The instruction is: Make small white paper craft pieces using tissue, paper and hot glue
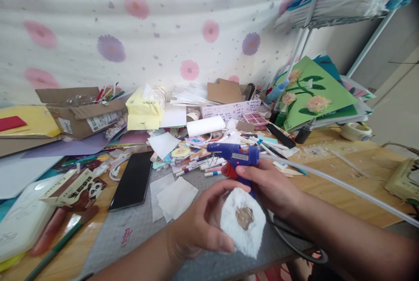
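My right hand (pixel 273 185) grips a blue hot glue gun (pixel 237 154) by its handle. Its nozzle points left, its small red light is lit, and a long translucent glue stick (pixel 314 175) runs out of its back. In my left hand (pixel 199 224) is a white, soft-looking papery piece (pixel 244 244) with a ragged edge and a shiny brownish patch (pixel 244 217) in its middle. The thumb and fingers are closed around its left side. That piece is in front of the lower part of the gun's handle and hides it.
A grey cutting mat (pixel 137 246) lies under both hands. On it are white paper squares (pixel 176 198) and a black phone (pixel 132 180). Several markers (pixel 193 166) clutter the back. At left stands a cardboard box (pixel 88 117); at right, green flower-decorated card (pixel 317 93) leans near a rack pole.
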`<state>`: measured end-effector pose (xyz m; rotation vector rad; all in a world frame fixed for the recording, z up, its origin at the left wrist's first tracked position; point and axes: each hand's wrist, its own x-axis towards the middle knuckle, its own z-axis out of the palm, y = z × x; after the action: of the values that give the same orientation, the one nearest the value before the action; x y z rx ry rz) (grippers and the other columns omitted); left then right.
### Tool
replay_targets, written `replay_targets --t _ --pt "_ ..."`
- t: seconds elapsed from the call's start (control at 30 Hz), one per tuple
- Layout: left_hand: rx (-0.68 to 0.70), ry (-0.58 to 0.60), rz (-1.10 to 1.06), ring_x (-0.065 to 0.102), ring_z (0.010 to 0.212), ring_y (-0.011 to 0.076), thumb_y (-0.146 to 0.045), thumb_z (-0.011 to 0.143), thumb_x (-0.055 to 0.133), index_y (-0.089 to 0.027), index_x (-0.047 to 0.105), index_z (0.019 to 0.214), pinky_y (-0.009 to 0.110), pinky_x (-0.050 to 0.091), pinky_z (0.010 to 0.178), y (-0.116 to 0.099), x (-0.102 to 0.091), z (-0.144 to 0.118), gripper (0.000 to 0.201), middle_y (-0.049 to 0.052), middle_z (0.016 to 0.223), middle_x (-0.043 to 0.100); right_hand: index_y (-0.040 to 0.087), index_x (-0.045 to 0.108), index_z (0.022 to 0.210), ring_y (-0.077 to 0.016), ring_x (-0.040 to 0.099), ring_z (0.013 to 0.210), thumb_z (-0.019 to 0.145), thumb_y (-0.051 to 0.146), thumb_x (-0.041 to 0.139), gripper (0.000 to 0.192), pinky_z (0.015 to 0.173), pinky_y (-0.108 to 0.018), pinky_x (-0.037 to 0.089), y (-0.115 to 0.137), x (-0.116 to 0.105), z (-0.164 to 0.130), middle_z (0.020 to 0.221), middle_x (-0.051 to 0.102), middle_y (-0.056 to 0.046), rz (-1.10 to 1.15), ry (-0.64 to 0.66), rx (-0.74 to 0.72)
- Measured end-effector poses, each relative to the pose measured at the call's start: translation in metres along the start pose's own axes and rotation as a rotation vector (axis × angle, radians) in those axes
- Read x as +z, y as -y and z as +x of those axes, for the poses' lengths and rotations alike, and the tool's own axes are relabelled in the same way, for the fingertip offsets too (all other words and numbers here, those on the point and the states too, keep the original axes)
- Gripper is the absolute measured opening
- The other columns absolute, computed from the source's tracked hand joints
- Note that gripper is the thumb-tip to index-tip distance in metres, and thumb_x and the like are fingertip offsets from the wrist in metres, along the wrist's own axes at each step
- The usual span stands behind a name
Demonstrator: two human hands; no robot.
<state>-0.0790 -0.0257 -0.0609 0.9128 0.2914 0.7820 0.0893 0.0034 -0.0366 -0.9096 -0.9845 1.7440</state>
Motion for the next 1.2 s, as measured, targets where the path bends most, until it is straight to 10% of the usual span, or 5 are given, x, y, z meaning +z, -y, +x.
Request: replay_targets --t 0.3,1.2 --pt "0.367 -0.519 0.232 0.054 0.105 0.0174 -0.012 0.061 0.077 -0.028 0.06 0.11 0.024 0.044 0.088 -0.023 -0.023 0.012 0.055 0.0 0.112 0.062 0.02 0.069 0.081 -0.0144 0.06 0.063 0.068 0.033 0.074 0.019 0.058 -0.025 0.048 0.029 -0.044 -0.023 0.073 0.066 -0.003 -0.458 -0.103 -0.155" --pt "0.413 -0.475 0.56 0.052 0.114 0.0257 -0.013 0.062 0.076 -0.027 0.055 0.118 0.035 0.043 0.096 -0.016 -0.028 0.01 0.062 0.006 0.122 0.058 0.028 0.071 0.093 -0.0249 0.066 0.075 0.071 0.034 0.069 0.023 0.066 -0.036 0.056 0.021 -0.046 -0.041 0.082 0.071 -0.004 -0.944 -0.07 -0.38"
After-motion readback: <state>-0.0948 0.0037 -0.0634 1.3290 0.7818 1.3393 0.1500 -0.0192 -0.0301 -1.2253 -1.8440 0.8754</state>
